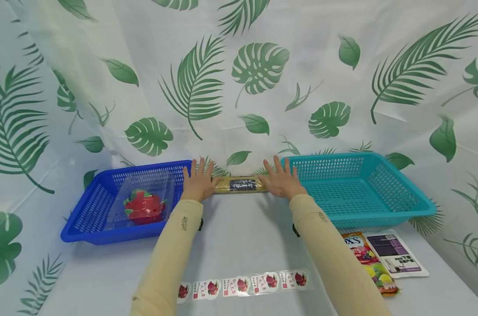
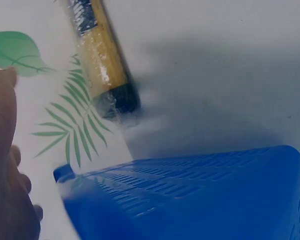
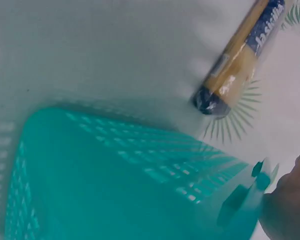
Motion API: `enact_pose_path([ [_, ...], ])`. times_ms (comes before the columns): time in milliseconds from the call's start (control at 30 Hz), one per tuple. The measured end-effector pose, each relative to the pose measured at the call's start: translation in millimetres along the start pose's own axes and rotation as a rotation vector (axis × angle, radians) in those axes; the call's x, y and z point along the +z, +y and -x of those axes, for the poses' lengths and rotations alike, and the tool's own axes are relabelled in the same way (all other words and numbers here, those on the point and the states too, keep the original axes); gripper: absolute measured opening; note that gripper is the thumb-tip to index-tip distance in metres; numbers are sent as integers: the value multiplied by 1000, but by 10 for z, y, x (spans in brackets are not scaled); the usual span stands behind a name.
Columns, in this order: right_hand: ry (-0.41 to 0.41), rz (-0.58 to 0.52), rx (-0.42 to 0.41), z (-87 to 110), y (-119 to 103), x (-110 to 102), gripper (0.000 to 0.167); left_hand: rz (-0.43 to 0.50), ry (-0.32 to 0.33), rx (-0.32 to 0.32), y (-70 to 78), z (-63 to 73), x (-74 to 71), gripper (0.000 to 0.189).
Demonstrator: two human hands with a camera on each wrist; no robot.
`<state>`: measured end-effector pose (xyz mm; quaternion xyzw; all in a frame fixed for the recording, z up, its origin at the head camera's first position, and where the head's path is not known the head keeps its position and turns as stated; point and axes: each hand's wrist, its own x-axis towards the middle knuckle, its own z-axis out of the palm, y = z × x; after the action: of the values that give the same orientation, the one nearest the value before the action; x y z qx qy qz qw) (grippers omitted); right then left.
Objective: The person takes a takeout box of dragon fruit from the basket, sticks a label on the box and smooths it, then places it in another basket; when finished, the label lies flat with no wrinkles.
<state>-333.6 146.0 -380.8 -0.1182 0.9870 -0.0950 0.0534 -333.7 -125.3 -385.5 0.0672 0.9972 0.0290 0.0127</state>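
A pack of spaghetti (image 1: 242, 184) in clear wrapping with a dark blue label lies crosswise at the back, between two baskets. My left hand (image 1: 199, 182) spreads its fingers over the pack's left end, beside the blue basket (image 1: 128, 168). Over the right end, next to the teal basket (image 1: 410, 215), my right hand (image 1: 282, 180) is spread the same way. Neither hand curls round anything. Both wrist views show the pack's dark ends apart from the fingers, with the left hand (image 2: 10, 165) and right hand (image 3: 290, 200) only partly in frame.
Inside the blue basket, a clear plastic box (image 1: 122, 197) stands with a red dragon fruit (image 1: 145, 206). A strip of dragon fruit stickers (image 1: 236, 286) lies at the front. Right of my right sleeve are a colourful candy bag (image 1: 375, 263) and a white-and-purple pouch (image 1: 397, 254). A leaf-print curtain (image 1: 278, 123) hangs behind.
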Motion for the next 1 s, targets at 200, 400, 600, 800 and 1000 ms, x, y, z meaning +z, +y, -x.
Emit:
enact_pose_path([
  [200,85,-18,-93,-50,-264,60,69,8,37,168,-196,26,-129,48],
  [400,175,-218,-225,-6,-740,209,53,42,219,276,-437,74,-226,33],
  [600,195,-513,-395,80,-1266,447,38,68,210,197,-583,91,-237,33],
  [800,80,-645,-407,178,-1650,614,44,128,159,158,-649,123,-248,35],
  [1000,64,-656,-353,209,-1762,673,44,300,143,107,-871,210,-370,37],
])
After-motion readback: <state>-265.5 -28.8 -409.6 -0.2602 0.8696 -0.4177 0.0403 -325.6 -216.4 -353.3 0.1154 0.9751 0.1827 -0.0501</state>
